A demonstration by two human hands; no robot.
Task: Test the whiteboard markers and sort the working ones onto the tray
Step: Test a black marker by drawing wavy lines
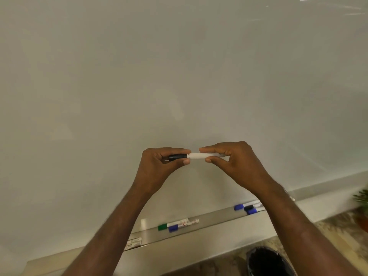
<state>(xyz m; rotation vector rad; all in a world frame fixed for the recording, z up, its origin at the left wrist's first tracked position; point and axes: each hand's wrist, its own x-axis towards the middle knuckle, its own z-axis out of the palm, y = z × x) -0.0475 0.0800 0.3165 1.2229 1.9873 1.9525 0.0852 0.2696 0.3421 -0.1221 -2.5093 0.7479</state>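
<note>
I hold a white marker (197, 155) with a black cap level in front of the whiteboard (179, 76). My left hand (161, 168) grips the black cap end. My right hand (235, 162) pinches the white barrel. The cap sits on the barrel. Below, the metal tray (215, 218) carries a green-capped marker (171, 225) and a blue-capped marker (183, 226) side by side. Further right lie two blue-capped markers (239, 206) and a black-capped one (250, 207), partly hidden by my right forearm. Another marker (133, 243) shows behind my left forearm.
A black waste bin (266, 261) stands on the patterned floor below the tray, at the lower right. A potted plant (361, 208) is at the right edge. The whiteboard surface above my hands carries no marks.
</note>
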